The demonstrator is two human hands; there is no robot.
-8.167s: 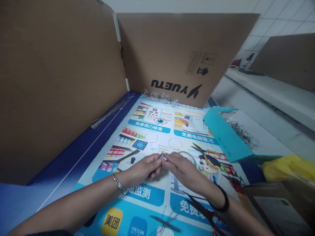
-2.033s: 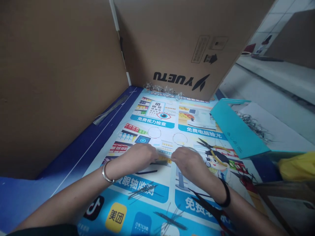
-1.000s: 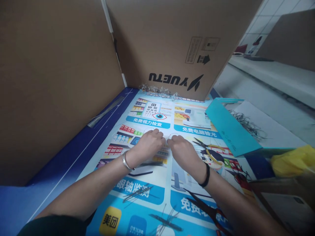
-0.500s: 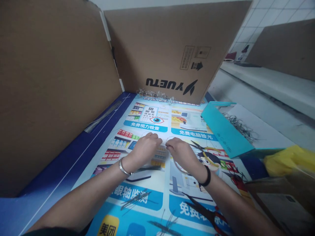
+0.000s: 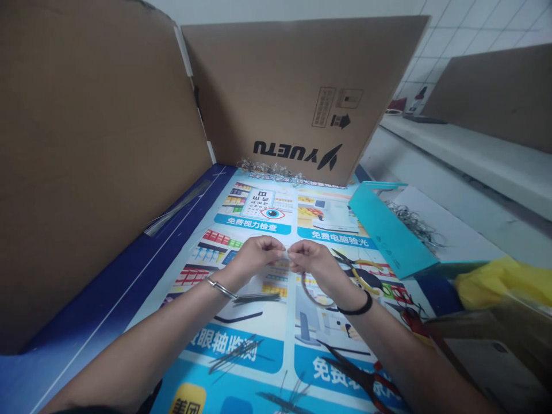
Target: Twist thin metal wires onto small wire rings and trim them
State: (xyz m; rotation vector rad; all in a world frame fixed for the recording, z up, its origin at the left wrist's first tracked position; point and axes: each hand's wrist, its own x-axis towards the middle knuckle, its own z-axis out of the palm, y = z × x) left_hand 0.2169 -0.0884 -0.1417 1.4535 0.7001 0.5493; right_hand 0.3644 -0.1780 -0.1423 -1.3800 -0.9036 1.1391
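Over the printed mat [image 5: 259, 218], my left hand [image 5: 259, 256] and my right hand [image 5: 310, 260] meet fingertip to fingertip. Both pinch something too small and faint to make out. Beneath my right hand lies a ring of thin material [image 5: 317, 294]. Just right of that hand are yellow-handled pliers [image 5: 360, 270]. A bundle of dark thin strips [image 5: 257, 298] lies below my left wrist. Nearer to me are more loose strips [image 5: 235, 355] and [another bundle] strips [image 5: 287, 397], with red-handled scissors [image 5: 362, 376] beside my right forearm.
Cardboard panels [image 5: 297, 86] stand behind and at the left. Tangled wire pieces [image 5: 271, 168] lie at the back panel's foot. A teal box [image 5: 390, 233] holding wiry pieces sits at the right, near a yellow bag [image 5: 500, 282]. Long clear strips [image 5: 176, 208] lie at the left.
Both hands have turned slightly, and their fingertips are now closer together. The camera view has shifted a little.
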